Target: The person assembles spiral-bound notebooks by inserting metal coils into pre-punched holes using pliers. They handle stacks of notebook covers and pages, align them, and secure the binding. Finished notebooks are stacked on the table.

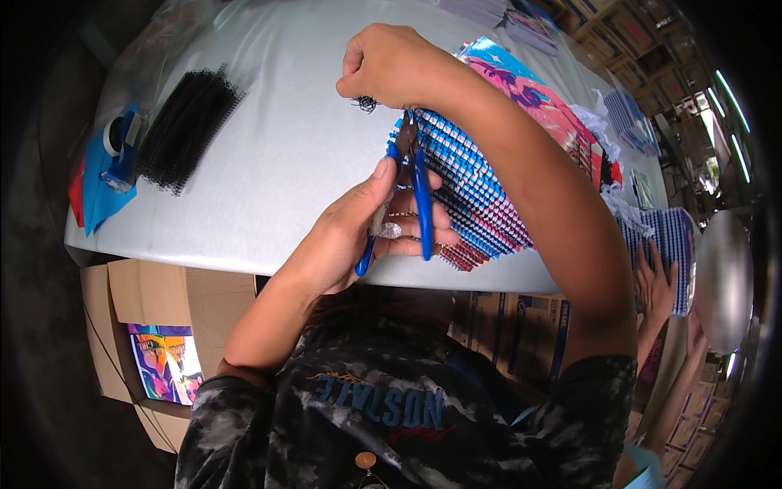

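My left hand (350,216) is wrapped around a pair of wire cutters (424,204) with blue handles. Their dark jaws point away from me, at the near edge of a fanned stack of spiral-bound notebooks (472,175). A crumpled clear plastic piece shows by the left palm. Reaching across the stack, my right hand (387,65) is closed with its fingers curled under. A small tangle of black coil strands (365,103) pokes out below it; whether the fingers grip the tangle is hidden. Blue and pink covers (521,90) lie under my right forearm.
At the left lie a bundle of black plastic coils (191,126) and a blue tape dispenser (120,155). An open cardboard box (220,297) stands below the table's near edge. Another person's hand (656,281) rests on notebooks (680,253) at the right.
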Demonstrator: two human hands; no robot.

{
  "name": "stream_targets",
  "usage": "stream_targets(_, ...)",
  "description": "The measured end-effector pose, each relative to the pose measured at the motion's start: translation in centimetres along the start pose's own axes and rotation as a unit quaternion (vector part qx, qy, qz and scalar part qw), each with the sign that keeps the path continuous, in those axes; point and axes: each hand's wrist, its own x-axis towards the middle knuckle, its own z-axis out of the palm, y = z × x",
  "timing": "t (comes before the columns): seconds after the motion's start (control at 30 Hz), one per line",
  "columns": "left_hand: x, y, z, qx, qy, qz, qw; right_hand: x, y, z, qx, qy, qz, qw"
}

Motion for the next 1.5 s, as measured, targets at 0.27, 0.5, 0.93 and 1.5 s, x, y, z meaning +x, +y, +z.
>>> stream_targets(0.27,0.5,-1.2,-2.7,-0.143,-0.146,0.034,0.978,-0.4,-0.3,-0.2,0.052,0.021,-0.012,0.998)
stream_targets(0.5,0.5,0.0,0.4,-0.002,-0.027,0.029,0.999,-0.4,0.2,-0.1,0.106,0.064,-0.028,0.992)
stream_targets(0.93,0.5,-0.7,1.0,0.028,0.014,0.06,0.998,1.0,0.4,1.5,0.181,0.149,-0.031,0.972)
stream_targets(1.5,-0.2,0.5,1.1,0.057,0.006,0.022,0.998,0.1,0.8,0.2,0.294,0.134,0.009,0.946)
